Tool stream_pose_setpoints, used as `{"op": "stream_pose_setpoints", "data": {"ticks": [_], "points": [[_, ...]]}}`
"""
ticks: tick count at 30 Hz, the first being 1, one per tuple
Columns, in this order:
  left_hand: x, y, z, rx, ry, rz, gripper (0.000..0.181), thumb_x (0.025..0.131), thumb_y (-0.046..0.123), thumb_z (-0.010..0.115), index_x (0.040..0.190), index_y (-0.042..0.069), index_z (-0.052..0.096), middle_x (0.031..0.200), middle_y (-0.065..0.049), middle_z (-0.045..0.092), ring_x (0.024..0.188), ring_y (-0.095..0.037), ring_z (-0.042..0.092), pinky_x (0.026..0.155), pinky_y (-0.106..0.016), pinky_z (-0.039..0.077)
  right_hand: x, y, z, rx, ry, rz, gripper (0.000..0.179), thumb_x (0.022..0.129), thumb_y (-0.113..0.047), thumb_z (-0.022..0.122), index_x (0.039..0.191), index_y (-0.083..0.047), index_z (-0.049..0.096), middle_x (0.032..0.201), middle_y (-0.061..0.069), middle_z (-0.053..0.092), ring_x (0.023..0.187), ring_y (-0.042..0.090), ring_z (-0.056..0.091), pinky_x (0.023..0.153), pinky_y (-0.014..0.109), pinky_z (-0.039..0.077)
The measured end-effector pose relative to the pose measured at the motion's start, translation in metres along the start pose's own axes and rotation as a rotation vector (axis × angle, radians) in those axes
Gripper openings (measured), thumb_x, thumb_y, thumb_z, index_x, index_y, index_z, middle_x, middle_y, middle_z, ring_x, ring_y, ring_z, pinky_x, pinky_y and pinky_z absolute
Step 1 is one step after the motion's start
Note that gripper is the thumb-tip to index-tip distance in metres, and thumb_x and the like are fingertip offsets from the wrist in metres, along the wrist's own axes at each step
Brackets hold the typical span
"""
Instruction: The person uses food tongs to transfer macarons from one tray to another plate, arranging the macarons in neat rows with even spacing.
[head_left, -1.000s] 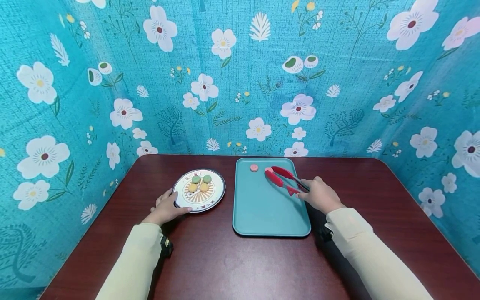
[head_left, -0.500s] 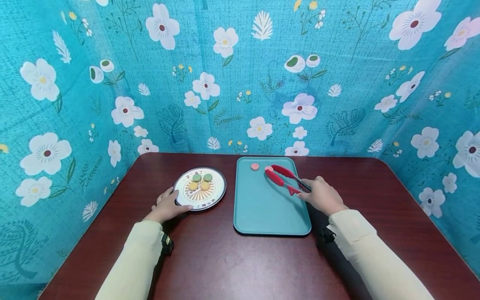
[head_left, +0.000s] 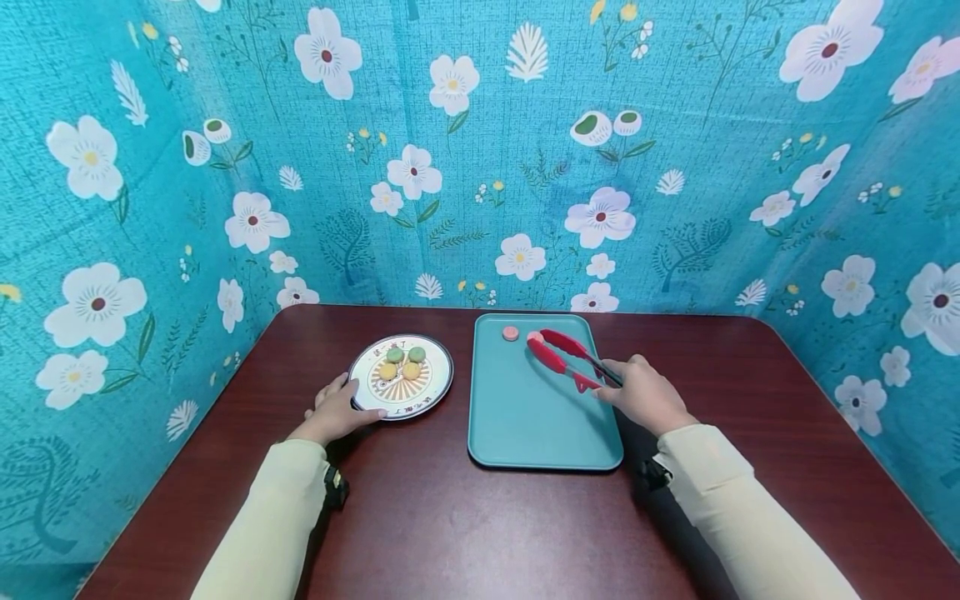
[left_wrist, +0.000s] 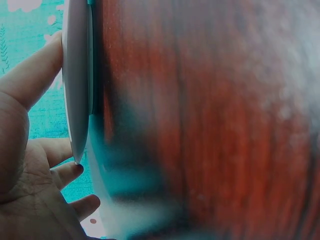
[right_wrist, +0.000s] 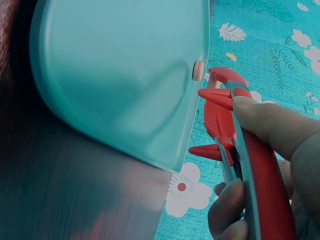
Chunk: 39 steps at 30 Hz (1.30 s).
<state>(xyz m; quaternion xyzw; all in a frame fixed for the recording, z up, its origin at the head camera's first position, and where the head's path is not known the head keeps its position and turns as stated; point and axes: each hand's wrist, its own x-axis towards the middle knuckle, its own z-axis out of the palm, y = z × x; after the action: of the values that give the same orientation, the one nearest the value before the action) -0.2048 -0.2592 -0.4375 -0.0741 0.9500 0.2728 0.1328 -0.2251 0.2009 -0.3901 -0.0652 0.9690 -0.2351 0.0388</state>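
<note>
My right hand point(head_left: 643, 395) grips red tongs point(right_wrist: 270, 185) over the teal tray point(head_left: 543, 425). A pink macaron point(head_left: 535, 337) sits between the red tong tips, near the back of the tray. Beside it on the tray lies another pink macaron point(head_left: 510, 333). My left hand point(head_left: 335, 410) holds the near left edge of a round white plate point(head_left: 431, 397); in the left wrist view its thumb point(left_wrist: 42, 65) and fingers press along the rim. Two green macarons point(head_left: 406, 355) and two yellow macarons point(head_left: 399, 372) rest in the plate's middle.
Plate and tray stand side by side on a dark reddish-brown table point(head_left: 480, 533). A turquoise flowered cloth point(head_left: 465, 150) hangs behind the table and along both sides.
The tongs with the pink macaron have shifted very slightly left over the tray. My left hand stays on the plate, and the head view has drifted a little.
</note>
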Motion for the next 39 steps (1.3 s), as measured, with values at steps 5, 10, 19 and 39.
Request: {"op": "stream_pose_setpoints", "data": {"ticks": [5, 10, 19, 39], "points": [[0.001, -0.001, 0.001, 0.000, 0.003, -0.001, 0.104, 0.081, 0.055, 0.069, 0.150, -0.006, 0.021, 0.155, -0.029, 0.008, 0.137, -0.051, 0.008, 0.105, -0.072, 0.011, -0.001, -0.003, 0.002, 0.002, 0.004, -0.013, 0.067, 0.084, -0.030, 0.075, 0.139, 0.001, 0.049, 0.094, 0.016, 0.049, 0.067, 0.021, 0.049, 0.052, 0.031, 0.042], [-0.001, 0.000, 0.000, -0.012, 0.002, -0.003, 0.103, 0.082, 0.054, 0.069, 0.150, -0.006, 0.020, 0.155, -0.029, 0.008, 0.137, -0.051, 0.007, 0.105, -0.072, 0.010, -0.002, -0.007, 0.003, 0.001, 0.013, -0.030, 0.068, 0.084, -0.029, 0.076, 0.138, 0.002, 0.049, 0.096, 0.017, 0.049, 0.067, 0.021, 0.049, 0.052, 0.030, 0.043], [-0.003, 0.001, -0.001, -0.022, 0.001, 0.003, 0.099, 0.083, 0.050, 0.069, 0.150, -0.005, 0.022, 0.155, -0.028, 0.008, 0.138, -0.050, 0.006, 0.105, -0.072, 0.009, -0.003, -0.014, 0.005, 0.004, 0.027, -0.056, 0.068, 0.082, -0.028, 0.077, 0.138, 0.000, 0.050, 0.094, 0.016, 0.049, 0.064, 0.020, 0.047, 0.051, 0.030, 0.043], [-0.001, 0.000, 0.000, 0.002, 0.016, 0.014, 0.102, 0.081, 0.054, 0.070, 0.149, -0.007, 0.023, 0.154, -0.028, 0.012, 0.138, -0.050, 0.009, 0.104, -0.073, 0.012, -0.002, -0.029, 0.008, 0.001, 0.027, -0.075, 0.068, 0.083, -0.031, 0.077, 0.138, -0.002, 0.051, 0.091, 0.013, 0.048, 0.061, 0.019, 0.044, 0.050, 0.030, 0.039]]}}
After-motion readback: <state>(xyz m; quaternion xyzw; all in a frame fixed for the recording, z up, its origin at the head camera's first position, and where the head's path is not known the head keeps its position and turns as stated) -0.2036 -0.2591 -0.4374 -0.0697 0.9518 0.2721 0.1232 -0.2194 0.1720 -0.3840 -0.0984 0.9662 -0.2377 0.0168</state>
